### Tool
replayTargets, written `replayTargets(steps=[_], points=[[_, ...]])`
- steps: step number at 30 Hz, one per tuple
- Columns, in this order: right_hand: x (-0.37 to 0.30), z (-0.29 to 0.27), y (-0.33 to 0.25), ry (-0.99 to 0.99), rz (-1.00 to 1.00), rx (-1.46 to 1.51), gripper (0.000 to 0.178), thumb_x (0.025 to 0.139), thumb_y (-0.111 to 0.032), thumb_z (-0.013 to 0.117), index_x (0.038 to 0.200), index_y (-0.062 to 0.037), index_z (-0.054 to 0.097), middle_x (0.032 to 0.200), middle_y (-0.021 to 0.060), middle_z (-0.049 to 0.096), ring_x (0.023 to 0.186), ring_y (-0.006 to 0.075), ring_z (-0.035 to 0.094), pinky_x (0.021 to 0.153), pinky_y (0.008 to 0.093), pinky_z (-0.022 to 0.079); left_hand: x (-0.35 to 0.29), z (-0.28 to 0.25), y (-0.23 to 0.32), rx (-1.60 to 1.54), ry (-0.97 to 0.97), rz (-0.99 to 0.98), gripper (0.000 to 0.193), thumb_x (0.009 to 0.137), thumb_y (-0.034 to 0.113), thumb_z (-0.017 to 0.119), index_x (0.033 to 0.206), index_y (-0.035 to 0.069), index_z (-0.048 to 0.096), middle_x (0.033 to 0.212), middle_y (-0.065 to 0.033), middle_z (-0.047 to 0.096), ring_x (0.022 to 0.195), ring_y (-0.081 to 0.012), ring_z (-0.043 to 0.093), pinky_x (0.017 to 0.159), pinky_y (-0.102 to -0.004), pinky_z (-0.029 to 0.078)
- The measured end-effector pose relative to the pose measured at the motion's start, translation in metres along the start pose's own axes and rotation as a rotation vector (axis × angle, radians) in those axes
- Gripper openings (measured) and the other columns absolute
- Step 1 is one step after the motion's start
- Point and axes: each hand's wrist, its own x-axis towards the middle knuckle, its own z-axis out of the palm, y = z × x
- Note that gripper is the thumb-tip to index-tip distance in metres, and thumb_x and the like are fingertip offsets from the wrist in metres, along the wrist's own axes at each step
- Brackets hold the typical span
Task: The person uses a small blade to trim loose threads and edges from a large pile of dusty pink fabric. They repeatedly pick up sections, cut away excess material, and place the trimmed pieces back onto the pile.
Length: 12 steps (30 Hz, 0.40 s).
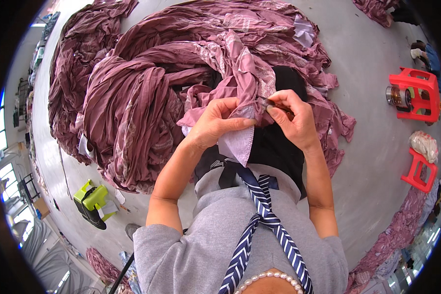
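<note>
Across my lap lies mauve patterned fabric (240, 68), gathered in folds. My left hand (220, 122) is closed on it, thumb and fingers pinching near a corner whose paler lilac underside (237, 144) hangs down in a point. Close by on the right, my right hand (296, 117) is curled around a small dark metal tool that looks like thread snips (264, 102). Its tip meets the fabric edge just beside the left thumb. My fingers cover most of the tool, so its blades cannot be made out clearly.
Long heaps of the same fabric (127, 117) spread over the grey floor (362, 117) ahead and to the left. Red plastic stools (428, 93) stand at the right, one with a glass jar (397, 96) beside it. A lime-green stool (98, 198) sits at the left.
</note>
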Motion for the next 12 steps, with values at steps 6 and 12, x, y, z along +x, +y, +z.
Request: replayTargets(steps=[6,12], points=[[0.0057,0.0041,-0.0101,-0.03,-0.097,-0.117,0.02,0.083,-0.013,0.069,0.091,-0.0004,0.055,0.073,0.0094,0.064,0.067,0.0143,0.066,0.06,0.0253,0.051,-0.0006,0.0023,0.0043,0.06,-0.044,-0.017,0.027,0.075,0.007,0.074,0.1,0.002,0.065,0.088,0.0006,0.065,0.075,-0.0032,0.057,0.068,-0.0186,0.045],[0.0025,-0.0042,-0.0124,0.099,-0.106,-0.119,0.022,0.081,-0.012,0.072,0.097,-0.0024,0.059,0.074,-0.0009,0.058,0.063,0.002,0.049,0.058,0.0149,0.041,-0.0036,0.0003,0.0055,0.072,-0.015,-0.035,0.027,0.075,0.008,0.074,0.1,0.002,0.065,0.088,0.0001,0.065,0.074,-0.0035,0.057,0.069,-0.0181,0.045]])
